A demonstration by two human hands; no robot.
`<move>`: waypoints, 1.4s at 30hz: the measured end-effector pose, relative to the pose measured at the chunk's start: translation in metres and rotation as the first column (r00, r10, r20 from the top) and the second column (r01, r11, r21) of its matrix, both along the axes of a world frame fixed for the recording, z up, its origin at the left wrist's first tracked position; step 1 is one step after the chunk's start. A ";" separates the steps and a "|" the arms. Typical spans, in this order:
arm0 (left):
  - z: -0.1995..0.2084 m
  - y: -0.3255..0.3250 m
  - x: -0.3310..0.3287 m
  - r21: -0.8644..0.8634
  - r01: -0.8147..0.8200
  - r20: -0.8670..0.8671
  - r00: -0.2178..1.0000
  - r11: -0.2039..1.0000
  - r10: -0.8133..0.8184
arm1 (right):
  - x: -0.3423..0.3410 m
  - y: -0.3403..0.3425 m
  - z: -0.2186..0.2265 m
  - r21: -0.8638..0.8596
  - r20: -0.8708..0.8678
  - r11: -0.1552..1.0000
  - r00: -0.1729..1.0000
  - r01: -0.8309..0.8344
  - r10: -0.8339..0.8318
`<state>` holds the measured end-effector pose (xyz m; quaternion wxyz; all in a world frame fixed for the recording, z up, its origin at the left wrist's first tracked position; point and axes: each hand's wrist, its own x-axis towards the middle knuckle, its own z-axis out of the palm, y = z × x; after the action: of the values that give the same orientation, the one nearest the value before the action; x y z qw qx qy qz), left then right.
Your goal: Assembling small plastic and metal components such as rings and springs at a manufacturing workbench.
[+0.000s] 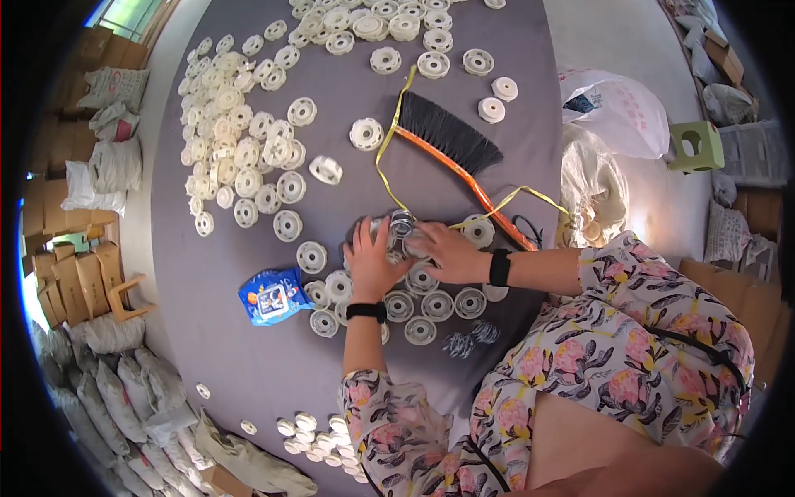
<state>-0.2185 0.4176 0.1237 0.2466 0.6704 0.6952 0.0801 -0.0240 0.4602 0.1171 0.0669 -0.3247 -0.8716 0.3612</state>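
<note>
My left hand [372, 263] lies over a cluster of pale round plastic wheel-like pieces, its fingers spread forward and its thumb out to the right. My right hand [454, 255] reaches in from the right with fingers stretched toward the left hand, slightly smeared by motion. Between the fingertips sits a small shiny, ringed round thing [402, 222], dark and silvery; its exact kind is unclear. Close to my wrists lie more white wheel pieces [437, 306], several showing greyish, see-through-looking centres. The hands hide part of this cluster.
A black-bristled brush [450, 132] with an orange handle lies ahead, beside a yellow strap [383, 157]. A blue packet [273, 296] rests at left. Piled white wheels [224, 137] cover the table's far left. Two dark wiry bundles [458, 345] lie near me. Sacks [600, 178] stand at right.
</note>
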 end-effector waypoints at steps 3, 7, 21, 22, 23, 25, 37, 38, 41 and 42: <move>0.012 -0.041 0.006 -0.118 -0.047 -0.015 0.999 0.992 0.046 | 0.005 -0.017 0.004 -0.209 -0.087 0.974 0.993 -0.091 0.074; 0.021 -0.072 0.019 -0.099 -0.118 -0.028 0.993 0.988 0.116 | 0.031 -0.007 0.012 -0.199 -0.125 0.968 0.984 -0.154 0.131; 0.035 -0.069 0.097 0.107 -0.497 0.023 0.867 0.861 0.498 | 0.074 0.000 0.042 -0.377 -0.031 0.924 0.998 -0.069 0.062; 0.037 -0.077 0.099 0.107 -0.503 0.009 0.863 0.857 0.505 | 0.080 -0.003 0.036 -0.357 -0.034 0.931 0.998 -0.068 0.060; 0.039 -0.087 0.101 0.035 -0.619 0.186 0.775 0.785 0.603 | 0.081 -0.005 0.037 -0.340 -0.042 0.937 0.997 -0.076 0.066; 0.038 -0.116 0.099 -0.188 -0.819 0.467 0.411 0.542 0.783 | 0.080 -0.019 0.042 -0.375 -0.009 0.913 0.986 -0.160 0.169; -0.015 -0.268 -0.023 -0.267 -0.913 0.418 -0.397 -0.307 0.817 | 0.092 -0.068 0.037 -0.398 0.025 0.857 0.930 -0.326 0.366; -0.023 -0.264 -0.025 -0.063 -0.929 0.440 -0.355 -0.366 0.825 | 0.095 -0.067 0.038 -0.389 0.033 0.860 0.928 -0.329 0.370; -0.010 -0.249 0.002 0.154 -0.966 0.226 0.240 0.208 0.944 | 0.106 -0.081 0.021 -0.301 0.045 0.933 0.974 -0.198 0.222; -0.009 -0.243 0.013 0.255 -0.816 -0.003 0.535 0.518 0.845 | 0.100 -0.073 0.021 -0.289 0.053 0.936 0.973 -0.198 0.223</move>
<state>-0.2054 0.1745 0.1148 0.0568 0.2829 0.9312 0.2229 0.0761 0.3869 0.1378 -0.0562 -0.2508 -0.8429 0.4728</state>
